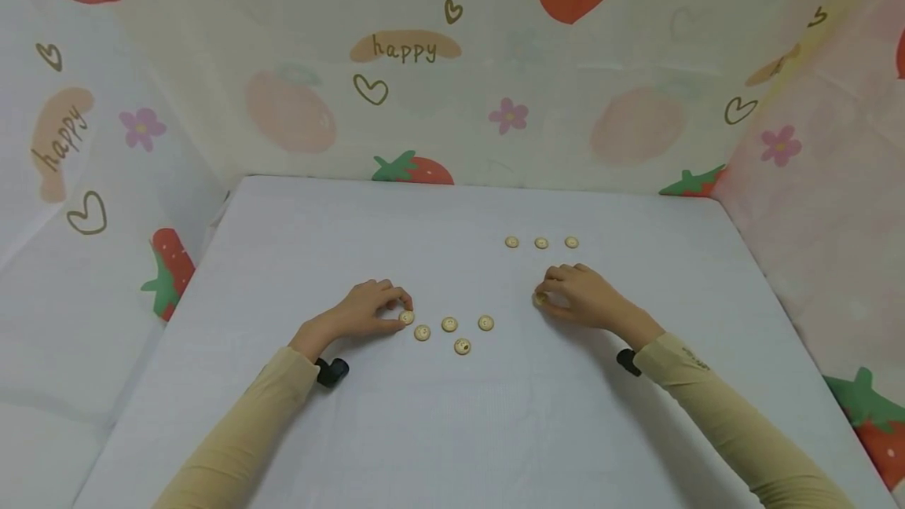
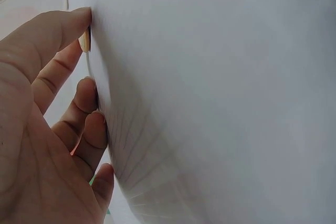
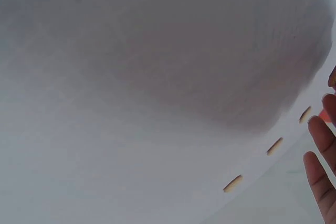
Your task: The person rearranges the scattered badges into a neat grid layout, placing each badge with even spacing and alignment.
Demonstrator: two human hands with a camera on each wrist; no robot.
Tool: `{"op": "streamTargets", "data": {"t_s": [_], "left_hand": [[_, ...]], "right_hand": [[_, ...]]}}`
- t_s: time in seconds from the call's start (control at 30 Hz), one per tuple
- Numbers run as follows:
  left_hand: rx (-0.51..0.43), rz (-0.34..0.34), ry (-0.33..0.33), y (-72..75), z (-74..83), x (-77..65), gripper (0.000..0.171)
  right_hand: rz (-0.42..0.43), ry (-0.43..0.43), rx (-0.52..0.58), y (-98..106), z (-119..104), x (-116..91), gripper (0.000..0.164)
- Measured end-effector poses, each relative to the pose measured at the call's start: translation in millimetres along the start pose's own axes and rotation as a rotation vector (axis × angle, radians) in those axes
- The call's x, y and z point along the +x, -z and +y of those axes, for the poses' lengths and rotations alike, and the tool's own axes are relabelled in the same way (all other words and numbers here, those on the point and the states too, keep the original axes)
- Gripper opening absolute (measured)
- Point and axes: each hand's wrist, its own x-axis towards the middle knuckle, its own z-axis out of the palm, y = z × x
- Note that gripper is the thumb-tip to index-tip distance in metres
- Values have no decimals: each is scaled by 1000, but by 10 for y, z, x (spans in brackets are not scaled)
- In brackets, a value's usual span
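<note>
My left hand pinches a round wooden button between thumb and index finger, down at the tabletop. In the left wrist view that button shows edge-on by the thumb tip, the other fingers loosely bent. Just right of it lie several loose buttons, among them one nearby and one lower down. Farther right, my right hand holds another button by its edges, low over the cloth. The right wrist view catches only some fingertips at its right border.
Beyond the right hand, three buttons lie in a row, with a left one, a middle one and a right one. White cloth covers the table. Strawberry-patterned curtains enclose the back and both sides.
</note>
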Motion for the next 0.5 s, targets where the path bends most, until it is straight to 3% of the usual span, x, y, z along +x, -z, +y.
{"op": "streamTargets", "data": {"t_s": [0.5], "left_hand": [[-5,-5,-5,3,-6,4,25]], "right_hand": [[5,-72,-39,14,233,-119,15]]}}
